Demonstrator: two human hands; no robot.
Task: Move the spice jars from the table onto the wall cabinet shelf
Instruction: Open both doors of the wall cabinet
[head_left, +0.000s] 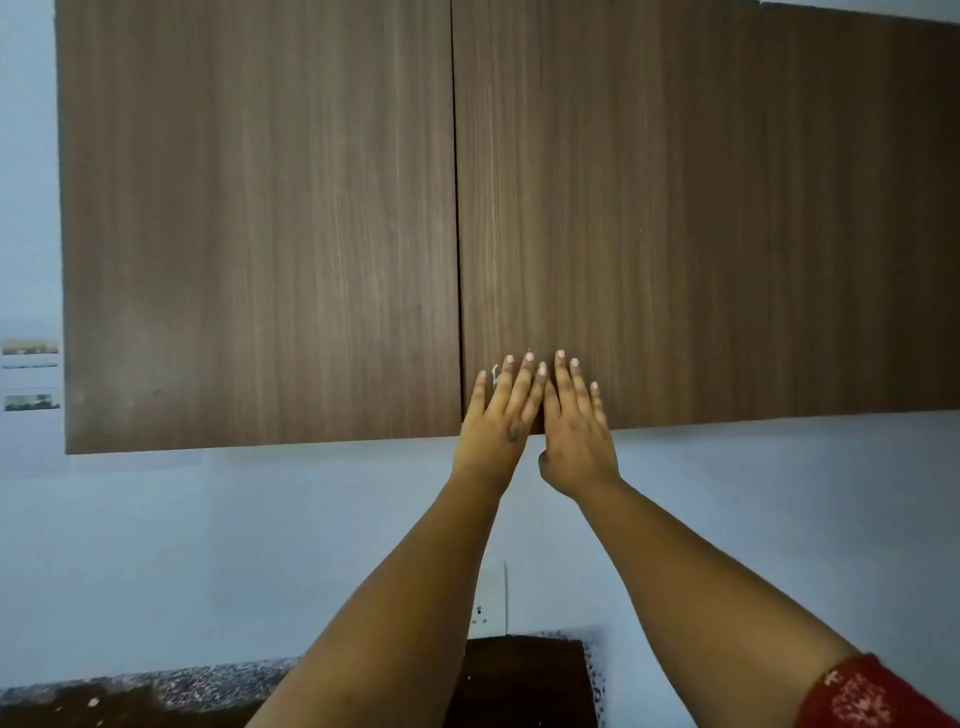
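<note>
Overhead, the wall cabinet (260, 223) hangs with both brown wood-grain doors shut. The left hand (496, 415) and right hand (576, 431) lie side by side, flat on the right door's (701, 208) lower left corner, fingers (527, 374) straight and spread, gripping nothing. No spice jars show. Below, a speckled surface (182, 686) meets the pale wall, with a white socket (491, 597) above it.

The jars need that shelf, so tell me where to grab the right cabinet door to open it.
The right door has no visible handle. Both hands, left hand and right hand, lie flat on its lower left corner. Probably hook your fingertips from below under its bottom edge near the centre seam and pull toward you.
</note>
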